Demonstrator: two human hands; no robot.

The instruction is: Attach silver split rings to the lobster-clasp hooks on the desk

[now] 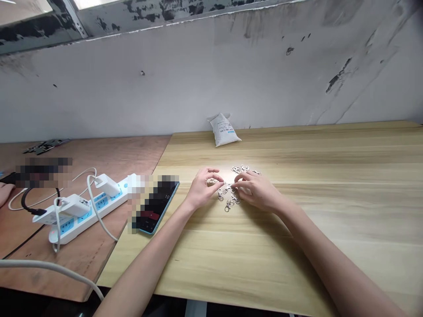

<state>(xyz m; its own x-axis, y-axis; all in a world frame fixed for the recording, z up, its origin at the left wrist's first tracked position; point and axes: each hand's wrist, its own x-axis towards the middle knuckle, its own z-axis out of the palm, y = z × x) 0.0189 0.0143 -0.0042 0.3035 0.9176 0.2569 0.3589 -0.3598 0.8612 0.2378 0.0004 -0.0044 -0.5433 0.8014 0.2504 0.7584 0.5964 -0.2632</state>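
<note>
Near the middle of the wooden table, my left hand [203,187] is closed in a pinch, its thumb and index fingertips almost meeting at a tiny metal piece too small to name. My right hand [257,189] faces it, fingers bent and fingertips pinched at a silver lobster clasp [228,187]. Below the fingertips lie several more silver clasps with rings, one of them a loose clasp [228,205] nearest me. Some metal rings [214,180] show behind my left fingers, partly hidden. A cluster of clasps [241,168] lies just beyond my right hand, which partly covers it.
A white packet [226,132] with a label stands by the wall. Left of my left forearm lies a phone [160,204], partly blurred out. A white power strip [95,209] with chargers and cables occupies the brown table [132,152]. Another person's hand [5,193] shows at the left edge.
</note>
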